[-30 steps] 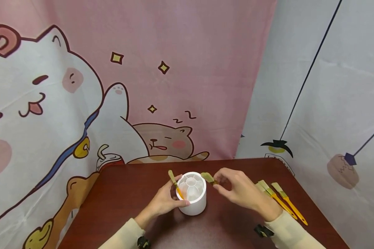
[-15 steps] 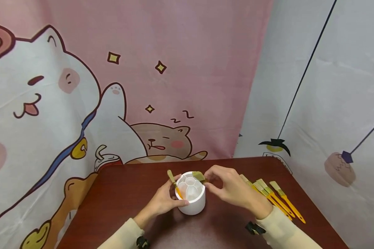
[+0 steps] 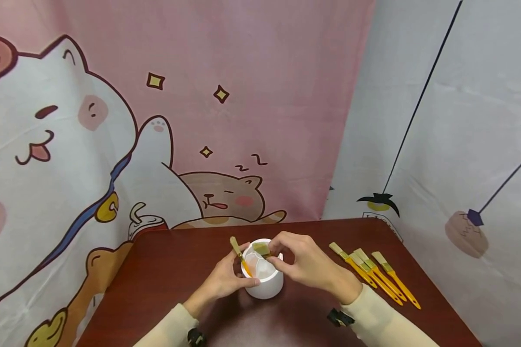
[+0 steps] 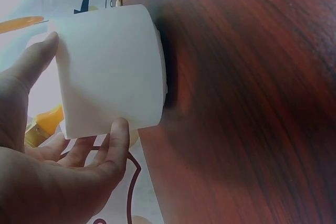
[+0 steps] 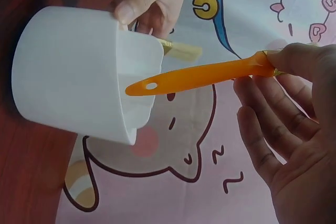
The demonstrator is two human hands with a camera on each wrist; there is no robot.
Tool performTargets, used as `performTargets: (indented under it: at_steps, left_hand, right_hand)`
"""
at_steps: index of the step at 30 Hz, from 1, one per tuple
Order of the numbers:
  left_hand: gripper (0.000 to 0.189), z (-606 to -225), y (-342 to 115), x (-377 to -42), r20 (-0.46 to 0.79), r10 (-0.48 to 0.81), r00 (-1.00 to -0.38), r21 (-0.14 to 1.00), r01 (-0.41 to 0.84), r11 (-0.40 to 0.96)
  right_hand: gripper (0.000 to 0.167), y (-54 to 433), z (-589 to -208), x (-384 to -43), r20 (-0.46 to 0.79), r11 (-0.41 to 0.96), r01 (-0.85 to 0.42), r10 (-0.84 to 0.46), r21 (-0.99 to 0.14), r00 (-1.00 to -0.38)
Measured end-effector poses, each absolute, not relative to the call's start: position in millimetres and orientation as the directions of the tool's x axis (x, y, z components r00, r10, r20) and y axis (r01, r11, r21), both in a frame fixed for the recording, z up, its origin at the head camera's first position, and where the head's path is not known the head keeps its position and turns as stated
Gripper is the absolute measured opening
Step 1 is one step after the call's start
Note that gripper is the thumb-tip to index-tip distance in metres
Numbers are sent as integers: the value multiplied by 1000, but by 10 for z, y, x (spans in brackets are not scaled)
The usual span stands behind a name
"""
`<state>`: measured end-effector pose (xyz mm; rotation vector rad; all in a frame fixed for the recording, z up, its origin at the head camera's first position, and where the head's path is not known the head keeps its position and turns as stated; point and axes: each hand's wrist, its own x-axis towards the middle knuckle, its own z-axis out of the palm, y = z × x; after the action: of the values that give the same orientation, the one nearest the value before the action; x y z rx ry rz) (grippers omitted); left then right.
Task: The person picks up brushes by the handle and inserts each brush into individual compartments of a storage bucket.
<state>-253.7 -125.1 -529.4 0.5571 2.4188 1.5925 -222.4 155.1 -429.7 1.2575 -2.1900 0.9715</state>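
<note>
A white round divided holder (image 3: 266, 288) stands on the table, its inner compartments partly visible from above. My left hand (image 3: 221, 277) grips its left side, thumb at the near rim and fingers around the outside. One paintbrush (image 3: 246, 266) leans in the holder, bristles up, beside that thumb. Above the holder, my right hand (image 3: 306, 264) pinches another paintbrush (image 5: 205, 75) near its metal band. Its orange handle points down at the holder's mouth in the right wrist view; whether the tip is inside the rim I cannot tell.
Several paintbrushes (image 3: 392, 278) with yellow-orange handles lie on the right of the dark red table (image 3: 173, 270), bristles toward the back. A cartoon-printed cloth (image 3: 286, 120) hangs behind the table's far edge, and a pale one (image 3: 456, 120) hangs at the right.
My right hand has carried its paintbrush leftward from beside the holder to above its mouth. The left hand keeps its grip. The view has shifted slightly to the right.
</note>
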Motion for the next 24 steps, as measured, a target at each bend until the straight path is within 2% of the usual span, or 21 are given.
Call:
performTargets:
  at_steps: [24]
  left_hand:
    - [107,-5270,-1277,-2535,70,437,-897,925,222,307]
  right_hand:
    - [26,1380,-4634,-2344,670,290,-877,-567,-383,-480]
